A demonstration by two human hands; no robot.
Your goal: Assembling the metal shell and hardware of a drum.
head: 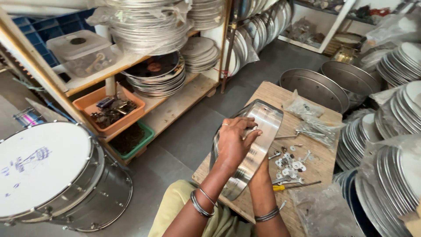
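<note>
Left hand (234, 142) with fingers curled, pressed flat against steel drum shell (258, 131) on wooden table (267, 94); right hand (262, 169) behind shell, grip not visible; washers (290, 162) alongside.

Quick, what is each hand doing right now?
Left hand: closed over the outside of the metal drum shell.
Right hand: hidden behind the shell, cannot be told.

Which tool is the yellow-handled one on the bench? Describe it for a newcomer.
Find the wooden workbench by the person's hands. At its near edge, below the scattered washers, lies a screwdriver. It alone has a yellow handle; the spanner beside it is bare metal.
</note>
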